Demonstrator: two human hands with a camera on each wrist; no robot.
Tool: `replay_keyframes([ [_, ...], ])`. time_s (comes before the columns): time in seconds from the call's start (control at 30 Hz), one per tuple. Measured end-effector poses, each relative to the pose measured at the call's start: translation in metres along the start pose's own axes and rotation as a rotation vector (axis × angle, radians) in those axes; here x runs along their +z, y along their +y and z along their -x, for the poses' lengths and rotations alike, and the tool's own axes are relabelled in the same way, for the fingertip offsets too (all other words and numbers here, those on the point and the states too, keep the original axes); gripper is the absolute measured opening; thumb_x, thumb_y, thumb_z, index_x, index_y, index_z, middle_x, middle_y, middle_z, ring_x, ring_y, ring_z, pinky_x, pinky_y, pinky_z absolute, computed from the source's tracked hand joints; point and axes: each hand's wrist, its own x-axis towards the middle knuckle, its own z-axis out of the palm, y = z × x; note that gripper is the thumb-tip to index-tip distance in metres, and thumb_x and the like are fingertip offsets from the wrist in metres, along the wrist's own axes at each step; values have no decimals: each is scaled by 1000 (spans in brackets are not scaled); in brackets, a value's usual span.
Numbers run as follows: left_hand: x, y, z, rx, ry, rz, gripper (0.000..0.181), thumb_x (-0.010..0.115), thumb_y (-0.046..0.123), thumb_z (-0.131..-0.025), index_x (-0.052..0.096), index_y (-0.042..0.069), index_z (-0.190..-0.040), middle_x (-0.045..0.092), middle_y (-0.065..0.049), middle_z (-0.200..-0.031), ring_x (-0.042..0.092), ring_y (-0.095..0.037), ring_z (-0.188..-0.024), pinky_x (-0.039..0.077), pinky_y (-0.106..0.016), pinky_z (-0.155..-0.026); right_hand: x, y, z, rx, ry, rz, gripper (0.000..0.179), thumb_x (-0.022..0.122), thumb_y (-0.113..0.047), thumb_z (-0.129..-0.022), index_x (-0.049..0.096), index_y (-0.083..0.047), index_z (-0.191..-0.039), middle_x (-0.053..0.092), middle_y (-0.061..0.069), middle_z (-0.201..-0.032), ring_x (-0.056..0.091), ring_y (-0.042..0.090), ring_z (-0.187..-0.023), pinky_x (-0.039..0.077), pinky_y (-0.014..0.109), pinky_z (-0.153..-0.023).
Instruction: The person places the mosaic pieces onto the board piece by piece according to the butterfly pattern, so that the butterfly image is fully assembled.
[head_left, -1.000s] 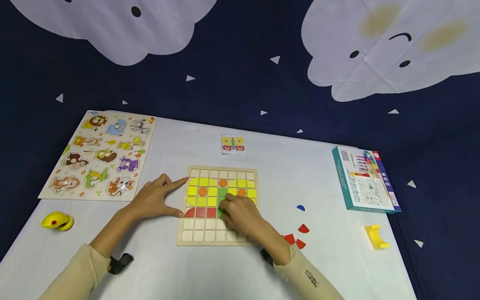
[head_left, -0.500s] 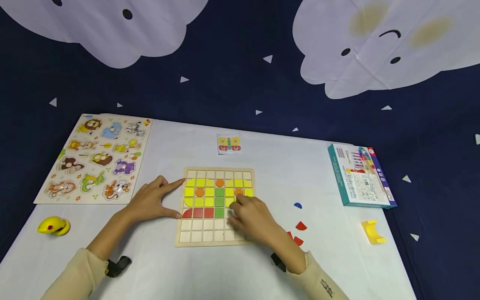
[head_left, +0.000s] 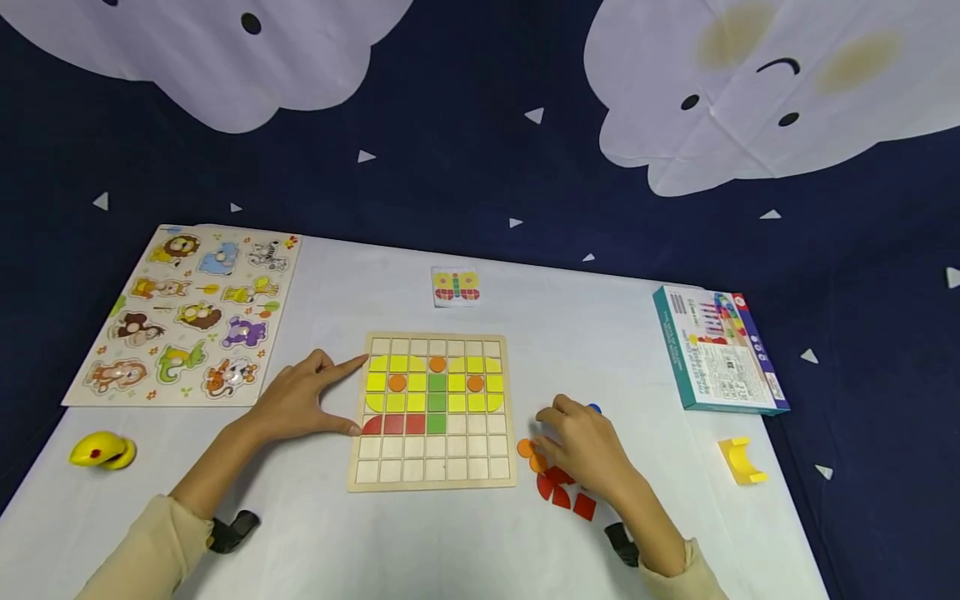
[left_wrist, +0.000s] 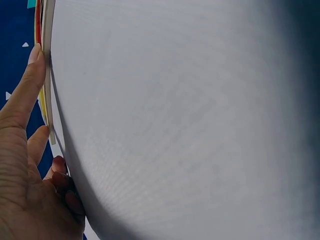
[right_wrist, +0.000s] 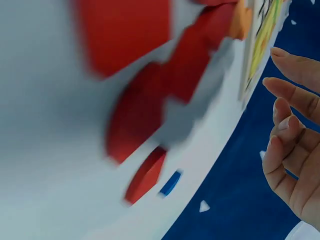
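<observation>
My left hand (head_left: 290, 403) rests its spread forefinger and thumb against the left edge of a wooden grid board (head_left: 433, 472). In the grid lie yellow pieces, single orange discs, a column of green squares (head_left: 437, 402), and a row of red pieces (head_left: 393, 424) left of the lowest green one. To the board's right, my right hand (head_left: 588, 446) hovers over loose pieces, fingers bent and thumb apart, with nothing seen between them. Beneath and around it are orange discs (head_left: 526, 448), red quarter pieces (head_left: 561, 496), a red square (head_left: 584, 506) and a partly hidden blue piece (right_wrist: 171, 183).
A butterfly pattern card (head_left: 454, 287) lies behind the board. At left are an animal puzzle (head_left: 176, 321) and a yellow toy (head_left: 102, 450). A teal-edged box (head_left: 720, 350) and a yellow curved block (head_left: 742, 462) stand at right. Dark cloth hangs behind the table.
My right hand has left the green squares and moved right, off the board, to the loose pieces. Orange discs beside the board now show. My left hand stays at the board's edge.
</observation>
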Motion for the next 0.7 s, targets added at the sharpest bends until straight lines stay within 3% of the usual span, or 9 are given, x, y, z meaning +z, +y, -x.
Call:
replay_keyframes([
  [0.3,1,1,0,6,1,-5,112,80,76,-55,47,25,-149,41,0,-93,36,-14,-73,27,-31,-69,3,15,26,111,-58,13,25,87,-16,-74,76,-7,-94,56,-2,-79,45,9,-65,43,25,-61],
  [0.7,0,0,0,-2,-2,-4,111,82,73,-55,47,24,-149,42,0,-93,36,-15,-74,28,-32,-69,7,25,47,101,-18,-14,23,87,-15,-72,76,-9,-91,53,-5,-78,42,6,-64,39,22,-59],
])
